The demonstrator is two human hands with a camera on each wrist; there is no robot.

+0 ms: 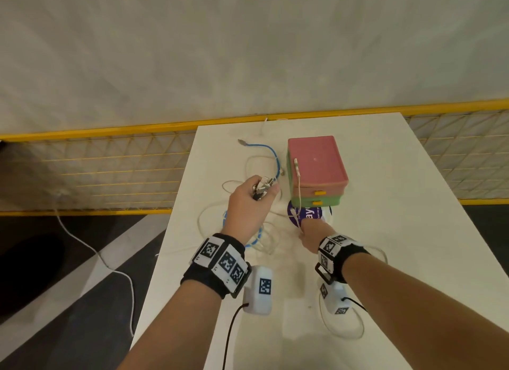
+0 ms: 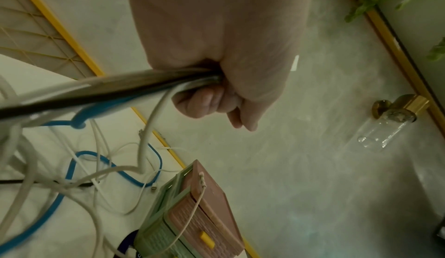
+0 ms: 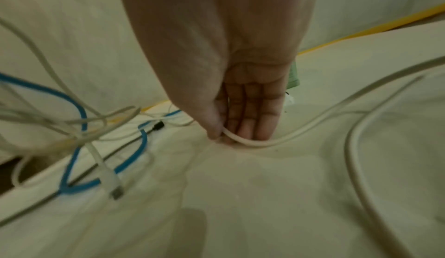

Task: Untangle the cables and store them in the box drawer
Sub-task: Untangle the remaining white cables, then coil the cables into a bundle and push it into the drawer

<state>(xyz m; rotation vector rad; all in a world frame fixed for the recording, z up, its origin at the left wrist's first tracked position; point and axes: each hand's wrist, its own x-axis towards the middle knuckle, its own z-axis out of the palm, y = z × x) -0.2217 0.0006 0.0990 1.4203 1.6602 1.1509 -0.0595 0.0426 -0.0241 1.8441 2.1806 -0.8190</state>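
A pink and green box drawer (image 1: 316, 171) stands shut at the table's far middle, with a thin beige cable (image 1: 298, 177) draped over its front left corner. My left hand (image 1: 257, 192) is raised left of the box and grips a bundle of cable ends (image 1: 264, 183). In the left wrist view the fist (image 2: 216, 83) holds black, blue and white cables (image 2: 120, 89) together. A blue cable (image 1: 268, 149) and white loops lie tangled below it. My right hand (image 1: 305, 232), low on the table before the box, pinches a white cable (image 3: 253, 143) between thumb and fingers (image 3: 243, 127).
A purple round label (image 1: 305, 214) lies in front of the box. A yellow mesh fence (image 1: 110, 166) runs behind and left of the table (image 1: 399, 204). A white cord (image 1: 110, 267) trails over the floor on the left. More white cable (image 1: 341, 334) loops near my right wrist.
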